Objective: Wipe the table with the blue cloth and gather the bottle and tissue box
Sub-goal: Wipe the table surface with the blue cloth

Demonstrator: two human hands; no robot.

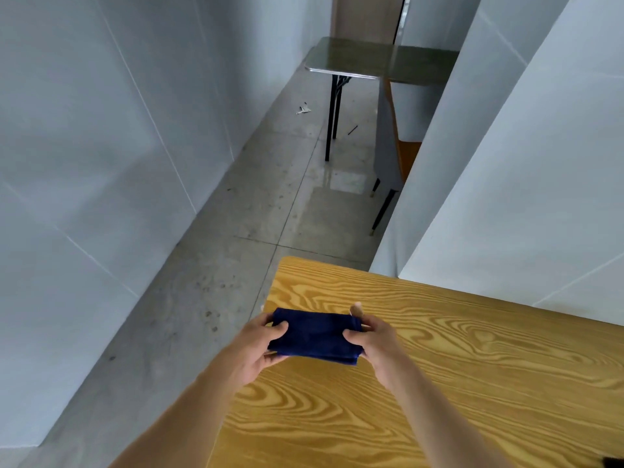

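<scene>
Blue and folded into a thick rectangle, the blue cloth [315,336] is held up just above the near left corner of the counter [472,373], a yellow wood-grain top with a rounded corner. Whether the cloth touches the wood cannot be told. The left hand [260,349] holds its left end, thumb curled over the top face and fingers tucked underneath. The right hand [373,342] holds the right end the same way, thumb on top and fingers wrapped round the edge, with one fingertip poking up behind the cloth. Each grip is closed on the cloth, one at either short end, and both bare forearms reach in from the bottom of the view.

No bottle or tissue box shows on the visible stretch of counter, and no container of any kind is in view.

Beyond the counter lies a grey concrete floor [236,231] with small scraps of litter. Farther back stands a green folding table [371,59] on black legs, with a grey chair [388,146] beside it, partly hidden by white panel walls [506,163].
</scene>
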